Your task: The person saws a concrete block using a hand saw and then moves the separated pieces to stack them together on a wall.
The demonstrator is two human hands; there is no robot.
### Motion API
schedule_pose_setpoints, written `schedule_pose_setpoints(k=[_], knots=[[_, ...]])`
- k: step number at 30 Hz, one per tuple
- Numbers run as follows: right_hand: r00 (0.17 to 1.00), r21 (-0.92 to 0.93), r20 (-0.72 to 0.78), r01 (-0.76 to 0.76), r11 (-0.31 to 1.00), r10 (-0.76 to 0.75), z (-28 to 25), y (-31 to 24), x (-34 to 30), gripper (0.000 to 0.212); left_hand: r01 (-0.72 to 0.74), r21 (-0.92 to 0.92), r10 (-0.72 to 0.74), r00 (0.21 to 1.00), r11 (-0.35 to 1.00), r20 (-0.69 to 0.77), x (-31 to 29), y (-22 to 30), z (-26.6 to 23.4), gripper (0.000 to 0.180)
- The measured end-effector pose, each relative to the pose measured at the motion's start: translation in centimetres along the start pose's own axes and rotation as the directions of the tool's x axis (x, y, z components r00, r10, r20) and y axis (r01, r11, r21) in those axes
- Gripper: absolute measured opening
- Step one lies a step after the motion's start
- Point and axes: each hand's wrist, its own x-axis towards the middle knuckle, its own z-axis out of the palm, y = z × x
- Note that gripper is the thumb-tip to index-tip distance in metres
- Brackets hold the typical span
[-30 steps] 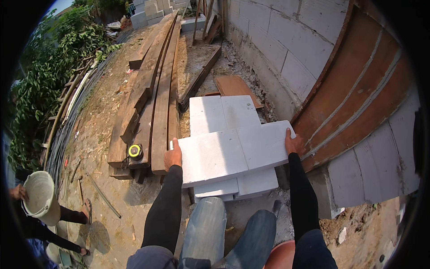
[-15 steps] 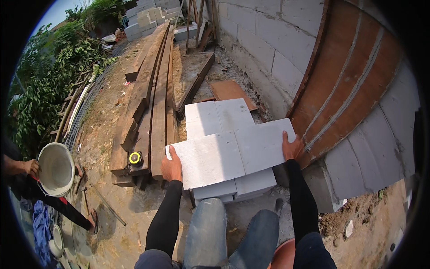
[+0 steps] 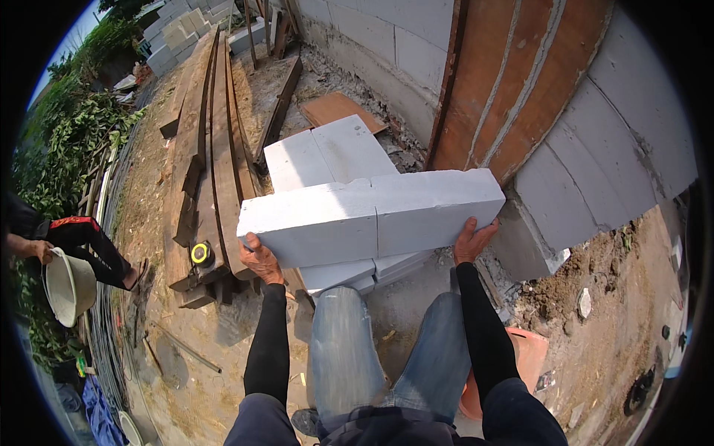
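Note:
A long white aerated concrete block (image 3: 320, 230) is tilted up on edge in front of my knees. A seam crosses its middle, and I cannot tell whether it is one piece or two set end to end. My left hand (image 3: 260, 259) is closed on its lower left corner. At the lower right end, my right hand (image 3: 473, 241) grips it too. Two more white blocks (image 3: 331, 160) lie side by side just beyond. Under the held block, stacked blocks (image 3: 338, 276) show in part; whether they touch it is hidden.
Long timber beams (image 3: 223, 134) lie at the left, a black and yellow tape measure (image 3: 201, 254) on their near end. Another person holds a bucket (image 3: 71, 286) at the far left. A block wall with a brown panel (image 3: 513, 82) rises right. An orange tub (image 3: 526, 357) sits by my right arm.
The held block has tipped up, so its long side now faces me. My hands have shifted to its lower corners. The view has swung right, and the other person's bucket hangs lower.

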Motion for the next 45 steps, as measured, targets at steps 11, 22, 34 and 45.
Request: schedule_pose_setpoints(k=[11,22,34,45], knots=[[0.759,-0.319,0.399,-0.411,0.854,0.514,-23.0,3.6,-6.9,0.047,0.047,0.101,-0.082,0.924,0.994,0.374,2.2,0.3,-6.2,0.058],[0.513,-0.541,0.780,0.264,0.799,0.358,-41.8,10.6,-38.5,0.036,-0.809,0.080,0.150,0.204,0.583,0.967,1.0,14.9,7.7,0.125],[0.317,-0.585,0.756,0.719,0.375,0.572,-40.2,11.0,-34.7,0.031,-0.682,0.193,0.032,0.302,0.705,0.953,-2.1,16.2,7.2,0.112],[0.733,-0.401,0.437,-0.360,0.842,0.522,-41.8,-3.6,-16.4,0.016,-0.715,0.192,0.039,0.293,0.672,0.955,-1.0,14.2,5.9,0.117]])
